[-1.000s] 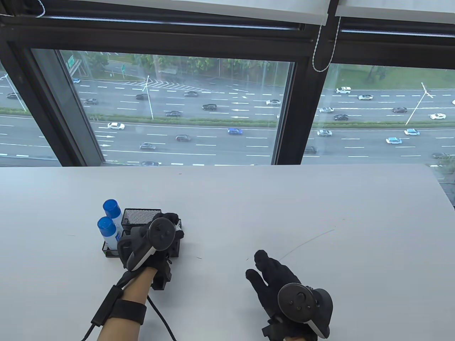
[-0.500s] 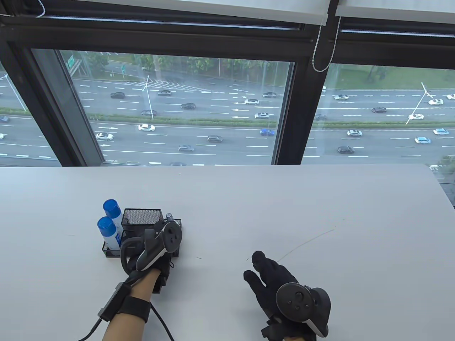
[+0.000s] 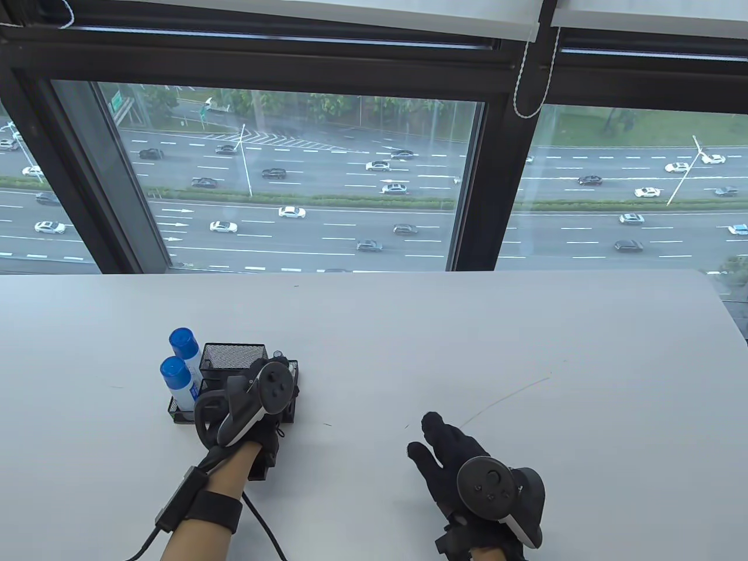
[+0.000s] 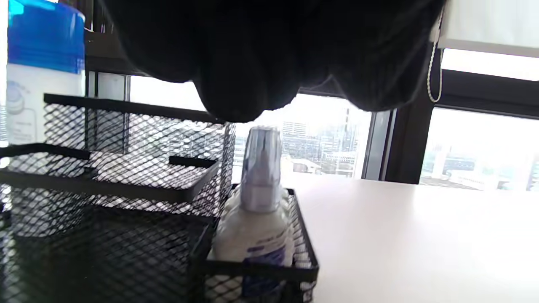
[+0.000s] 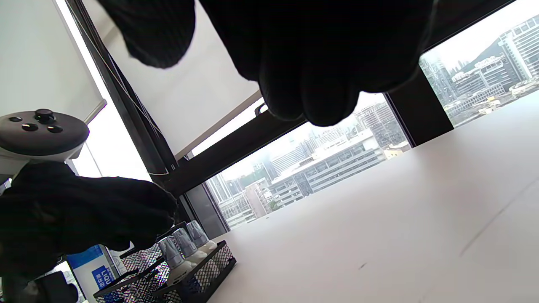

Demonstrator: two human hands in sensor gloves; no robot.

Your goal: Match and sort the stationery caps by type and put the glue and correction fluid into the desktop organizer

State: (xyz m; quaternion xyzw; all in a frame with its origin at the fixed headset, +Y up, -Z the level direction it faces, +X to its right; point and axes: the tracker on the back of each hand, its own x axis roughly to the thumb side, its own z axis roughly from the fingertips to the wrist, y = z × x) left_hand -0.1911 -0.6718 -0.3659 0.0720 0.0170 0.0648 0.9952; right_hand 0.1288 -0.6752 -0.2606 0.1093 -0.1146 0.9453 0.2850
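Note:
A black mesh organizer (image 3: 232, 348) stands at the table's left. Two glue bottles with blue caps (image 3: 174, 374) stand upright in its left compartment. Correction fluid bottles with grey caps (image 5: 183, 243) stand in its right front compartment; in the left wrist view one correction fluid bottle (image 4: 257, 229) stands just below my fingers (image 4: 236, 84). My left hand (image 3: 266, 406) hovers over that compartment with loosely curled fingers that hold nothing. My right hand (image 3: 445, 461) lies flat on the table to the right, fingers straight and empty.
The white table (image 3: 467, 339) runs back to a large window. A cable (image 3: 263, 520) trails from my left wrist toward the front edge. A faint pencil line (image 3: 502, 397) marks the tabletop ahead of my right hand.
My left hand has drawn back a little from over the organizer, uncovering a correction fluid cap at its right rear. My right hand has barely shifted.

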